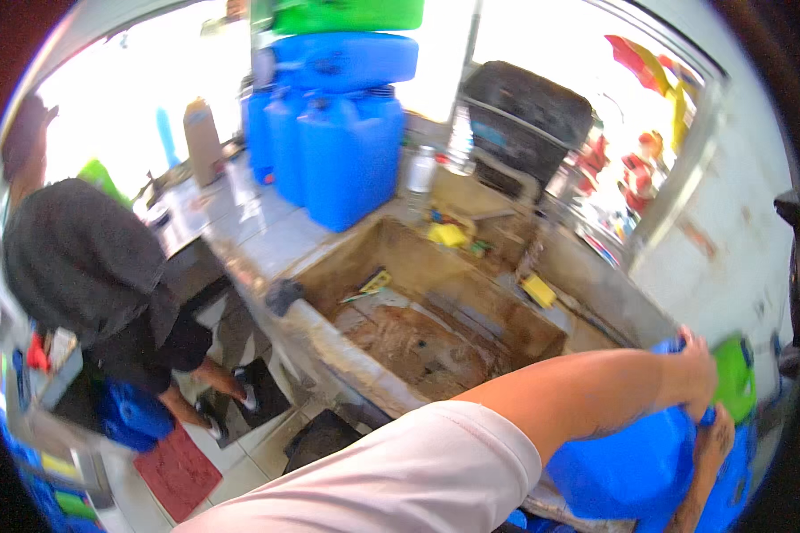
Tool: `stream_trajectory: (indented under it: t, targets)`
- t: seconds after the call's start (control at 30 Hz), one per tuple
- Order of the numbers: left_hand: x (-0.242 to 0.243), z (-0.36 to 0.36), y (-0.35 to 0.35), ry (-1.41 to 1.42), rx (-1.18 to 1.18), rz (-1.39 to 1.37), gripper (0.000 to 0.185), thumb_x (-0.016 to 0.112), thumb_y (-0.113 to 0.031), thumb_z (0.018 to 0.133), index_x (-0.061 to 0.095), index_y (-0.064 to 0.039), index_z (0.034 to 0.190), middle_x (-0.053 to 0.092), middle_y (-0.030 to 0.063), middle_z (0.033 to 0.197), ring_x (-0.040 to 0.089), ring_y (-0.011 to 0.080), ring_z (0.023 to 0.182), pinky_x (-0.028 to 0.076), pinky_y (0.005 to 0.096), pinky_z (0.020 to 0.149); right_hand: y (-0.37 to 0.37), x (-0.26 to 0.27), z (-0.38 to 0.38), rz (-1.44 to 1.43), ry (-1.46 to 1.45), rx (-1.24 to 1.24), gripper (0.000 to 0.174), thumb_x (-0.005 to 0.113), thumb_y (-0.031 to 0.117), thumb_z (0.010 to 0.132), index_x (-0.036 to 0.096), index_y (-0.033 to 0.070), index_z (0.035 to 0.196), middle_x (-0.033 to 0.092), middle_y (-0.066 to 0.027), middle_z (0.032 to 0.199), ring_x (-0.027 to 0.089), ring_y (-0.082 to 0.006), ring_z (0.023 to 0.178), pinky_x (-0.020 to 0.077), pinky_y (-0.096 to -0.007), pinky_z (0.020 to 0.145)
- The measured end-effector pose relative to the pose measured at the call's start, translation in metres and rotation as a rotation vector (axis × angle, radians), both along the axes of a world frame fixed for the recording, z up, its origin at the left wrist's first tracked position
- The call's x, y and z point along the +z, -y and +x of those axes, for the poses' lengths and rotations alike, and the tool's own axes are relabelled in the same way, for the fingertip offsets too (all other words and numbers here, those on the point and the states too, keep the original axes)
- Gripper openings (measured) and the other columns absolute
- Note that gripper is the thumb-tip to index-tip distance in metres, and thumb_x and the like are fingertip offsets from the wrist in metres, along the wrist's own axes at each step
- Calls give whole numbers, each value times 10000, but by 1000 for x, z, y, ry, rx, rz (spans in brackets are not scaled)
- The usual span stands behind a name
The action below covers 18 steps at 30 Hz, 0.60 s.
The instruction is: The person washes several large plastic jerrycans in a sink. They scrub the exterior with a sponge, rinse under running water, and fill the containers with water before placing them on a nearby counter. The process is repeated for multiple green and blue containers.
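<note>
A large blue plastic jerrycan [630, 460] stands at the lower right, beside the near right end of the stained basin. My left arm, in a pale sleeve, reaches across to it. The fingers of my left hand [697, 380] are wrapped over its upper part. Just below, my right hand [715, 436] grips a blue part at the jerrycan's upper right edge; blur hides whether that is its handle or cap. A green jerrycan [735, 380] is right behind my hands, against the wall.
In the stained basin [360, 356] lies a yellow-headed brush [375, 283]. Yellow sponges [539, 291] rest on its far ledge. Blue jerrycans [353, 153] are stacked at the back, near a black folding chair [527, 113]. At left, a person in a black hood [87, 260] sits near a red mat [179, 472].
</note>
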<state>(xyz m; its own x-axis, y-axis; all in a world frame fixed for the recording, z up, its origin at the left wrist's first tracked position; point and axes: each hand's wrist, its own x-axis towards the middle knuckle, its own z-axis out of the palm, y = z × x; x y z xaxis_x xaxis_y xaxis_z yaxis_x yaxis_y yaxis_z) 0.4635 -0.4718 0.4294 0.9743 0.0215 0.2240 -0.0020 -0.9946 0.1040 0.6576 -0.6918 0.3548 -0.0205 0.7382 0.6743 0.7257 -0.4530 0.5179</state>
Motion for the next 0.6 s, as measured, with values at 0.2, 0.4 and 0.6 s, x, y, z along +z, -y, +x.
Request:
stream_trajectory:
  t: [0.2, 0.4, 0.6]
  targets:
    - [-8, -142, -23, -55, -564, -115, 559, 715, -562, 753, 730, -311, 1252, 669, 29, 1331, 518, 361, 1313, 313, 721, 1073, -48, 70, -197, -256, -475, 72, 324, 742, 172, 816, 664, 26, 1095, 695, -197, 993, 643, -383, 903, 502, -453, 834]
    - [15, -460, -32, -5, -258, -197, 537, 745, -510, 776, 732, -254, 1248, 683, 92, 1301, 617, 310, 1192, 476, 441, 1003, -124, 121, -422, -638, -504, 398, 357, 767, 99, 793, 717, 43, 1143, 725, -228, 903, 682, -371, 782, 531, -427, 744]
    - [-30, -731, 35, 234, 201, -282, 552, 808, -381, 623, 753, -198, 1141, 651, 112, 1216, 498, 408, 1307, 421, 723, 952, -202, 133, -613, -998, -196, 1101, 513, 838, 278, 646, 681, 64, 1086, 679, -177, 992, 650, -401, 1012, 499, -489, 906]
